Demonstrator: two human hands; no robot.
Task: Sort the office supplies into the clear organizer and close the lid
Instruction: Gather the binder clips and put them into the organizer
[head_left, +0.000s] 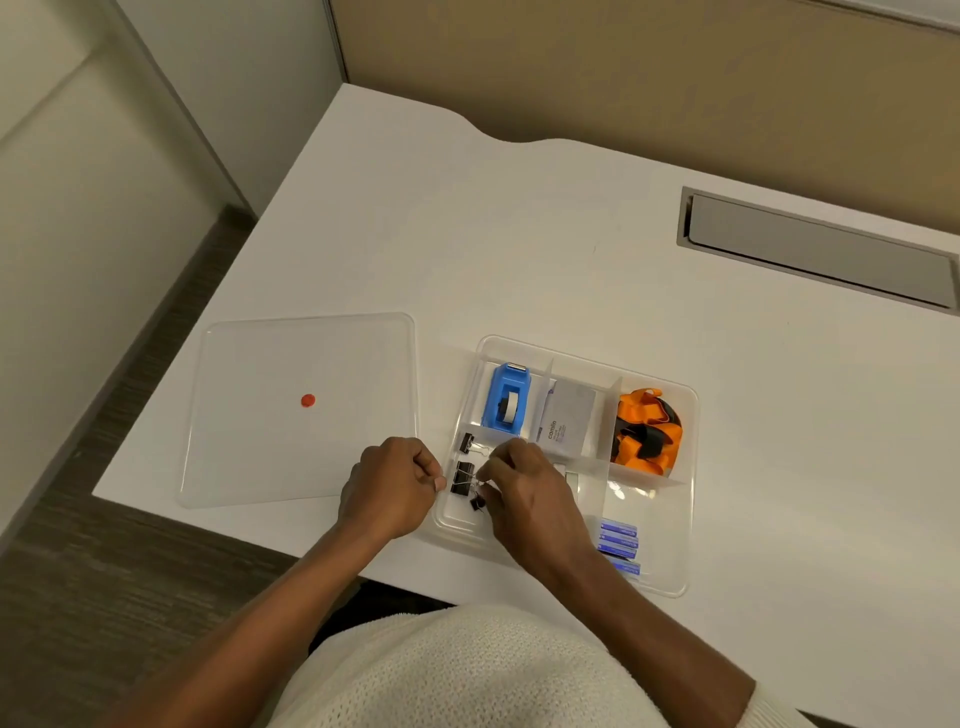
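Note:
The clear organizer (691, 415) sits on the white desk near its front edge. Its compartments hold a blue tape dispenser (506, 399), a grey card box (569, 415), an orange and black lanyard (647, 431) and purple staple boxes (618, 543). Black binder clips (462, 477) lie in the front left compartment. My right hand (530, 499) reaches into that compartment, fingers pinched on a small binder clip (477, 503). My left hand (395, 486) rests curled at the organizer's left wall, fingers closed. The clear lid (306, 405) lies flat to the left, with a red dot at its middle.
A grey cable hatch (815, 249) is set into the desk at the back right. The desk's left edge drops to a dark carpet floor (104, 519). A beige partition wall stands behind the desk.

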